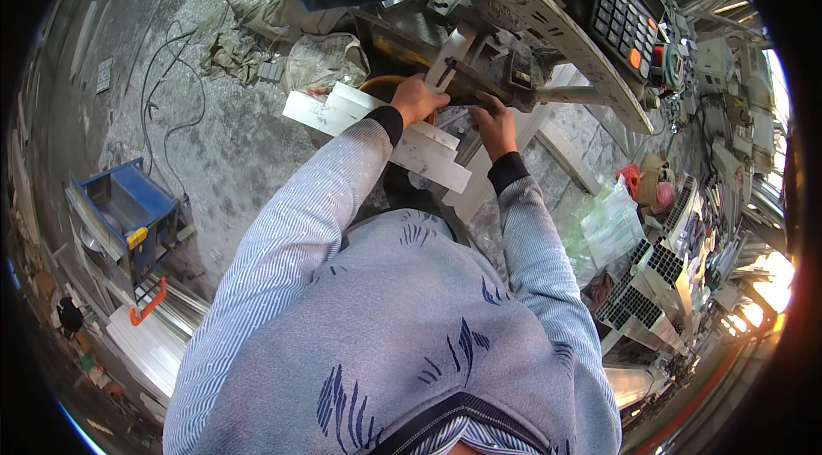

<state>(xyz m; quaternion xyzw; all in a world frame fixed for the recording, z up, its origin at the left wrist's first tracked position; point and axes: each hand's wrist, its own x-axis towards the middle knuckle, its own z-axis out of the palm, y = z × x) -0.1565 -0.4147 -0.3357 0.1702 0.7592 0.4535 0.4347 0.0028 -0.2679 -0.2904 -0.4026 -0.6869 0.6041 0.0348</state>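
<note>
My left hand (pixel 417 101) is closed around the lower end of a short silver metal bar (pixel 455 48), which points away from me under a dark metal arm (pixel 484 83). Just to the right, my right hand (pixel 494 125) has its fingers curled together close to that arm. Whatever its fingertips pinch is too small to make out. Several flat white metal strips (pixel 441 171) lie stacked beneath and beside my left wrist. Behind the left hand, part of a yellow-orange round rim (pixel 384 83) shows.
A perforated metal beam (pixel 565 44) and a calculator (pixel 623 25) are at the upper right. Plastic bags (pixel 612 228) and hollow metal profiles (pixel 638 292) lie on the right. At left are a blue machine (pixel 130 202) with an orange handle (pixel 149 301) and a looped cable (pixel 175 70).
</note>
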